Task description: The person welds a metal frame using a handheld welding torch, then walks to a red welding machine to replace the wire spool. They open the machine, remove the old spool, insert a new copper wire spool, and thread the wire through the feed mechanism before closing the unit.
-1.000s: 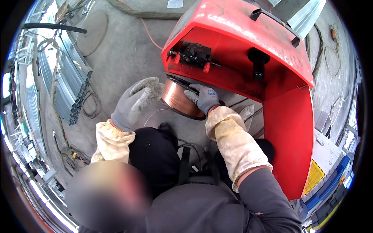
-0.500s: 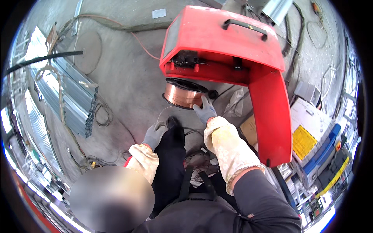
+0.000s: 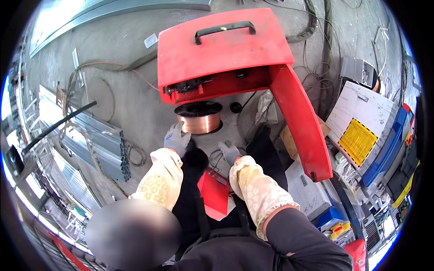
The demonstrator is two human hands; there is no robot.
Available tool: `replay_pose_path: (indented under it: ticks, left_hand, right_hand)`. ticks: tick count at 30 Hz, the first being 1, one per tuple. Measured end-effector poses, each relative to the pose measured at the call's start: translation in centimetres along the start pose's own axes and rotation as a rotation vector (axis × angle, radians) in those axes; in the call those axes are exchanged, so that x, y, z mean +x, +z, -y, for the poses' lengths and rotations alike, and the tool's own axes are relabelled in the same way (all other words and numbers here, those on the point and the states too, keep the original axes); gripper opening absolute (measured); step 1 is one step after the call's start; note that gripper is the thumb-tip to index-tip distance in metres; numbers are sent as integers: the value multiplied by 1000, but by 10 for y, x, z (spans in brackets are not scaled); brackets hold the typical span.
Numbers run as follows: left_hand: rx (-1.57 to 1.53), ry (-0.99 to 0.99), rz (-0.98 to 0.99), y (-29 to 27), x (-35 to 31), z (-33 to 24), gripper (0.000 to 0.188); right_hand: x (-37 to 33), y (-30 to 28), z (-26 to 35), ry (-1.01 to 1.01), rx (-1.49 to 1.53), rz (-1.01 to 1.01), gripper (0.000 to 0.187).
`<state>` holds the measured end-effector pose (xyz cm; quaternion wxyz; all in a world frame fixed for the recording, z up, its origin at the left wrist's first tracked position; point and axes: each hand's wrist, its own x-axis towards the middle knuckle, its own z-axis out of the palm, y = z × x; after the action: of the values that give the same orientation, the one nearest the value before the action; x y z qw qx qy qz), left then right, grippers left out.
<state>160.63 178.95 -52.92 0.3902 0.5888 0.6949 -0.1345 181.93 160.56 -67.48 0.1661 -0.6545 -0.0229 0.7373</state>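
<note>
- Your left grip [image 3: 176, 137] is part open, right by the near-left edge of the copper wire spool [image 3: 202, 123] (touching or not, I can't tell)!
- Your right grip [image 3: 229, 151] is loosely curled, nearer you; I can't tell whether it holds anything.
- There's the spool, on the floor [image 3: 142, 106] before the red machine [image 3: 221, 47], black cap [image 3: 236, 107] just right.

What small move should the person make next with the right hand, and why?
Probably bring the right hand up to the right side of the copper wire spool. The left hand is already at the spool's lower left, while the right sits lower and apart from it, so a hand on each side would likely steady it better.
</note>
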Motion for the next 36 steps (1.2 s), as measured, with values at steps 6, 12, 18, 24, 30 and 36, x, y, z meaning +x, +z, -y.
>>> replay_pose_path:
  ticks: [6, 12, 18, 24, 30, 36]
  left_hand:
    - [241, 304, 136, 13, 92, 13, 70]
    - [238, 415, 296, 27, 131, 49, 81]
    - [344, 522, 374, 24, 154, 81, 80]
    - [440, 470, 229, 51, 131, 37, 76]
    - [308, 692, 341, 64, 143, -18, 70]
    - [421, 733, 422, 68, 171, 4, 85]
  right_hand:
    - [7, 27, 38, 409, 399, -100, 53]
    - [54, 72, 22, 244, 1015, 90, 74]
    - [59, 124, 43, 122, 1347, 97, 78]
    - [90, 94, 17, -69, 1419, 53, 72]
    - [65, 42, 50, -121, 1562, 119, 70]
    - [83, -3, 45, -270, 1558, 127, 58]
